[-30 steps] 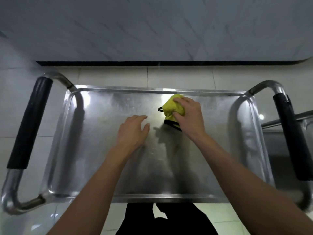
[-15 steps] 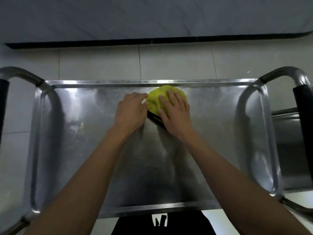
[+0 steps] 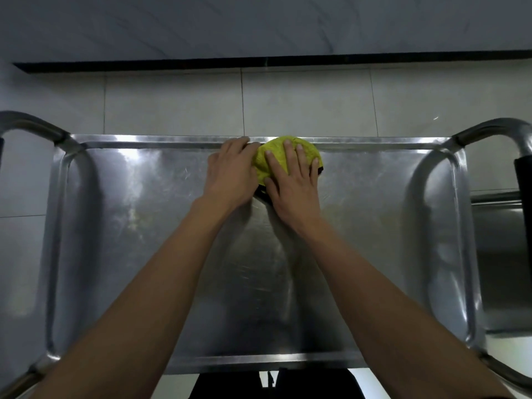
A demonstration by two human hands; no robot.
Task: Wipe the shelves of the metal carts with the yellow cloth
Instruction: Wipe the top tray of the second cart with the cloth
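A bunched yellow cloth lies against the far rim of the metal cart's top shelf, near the middle. My right hand presses flat on the cloth with straight, spread fingers. My left hand rests beside it on the left, its fingers touching the cloth's edge and the shelf's far rim. A dark edge of the cloth shows under my right hand.
The cart's curved tube handles rise at the left and right; the right one has a black grip. A second metal cart shelf stands to the right. Beyond lie pale floor tiles and a wall.
Both hands slid the cloth away from me, up to the shelf's far rim. My right hand went from gripping the cloth to pressing it flat; my left hand moved in beside it.
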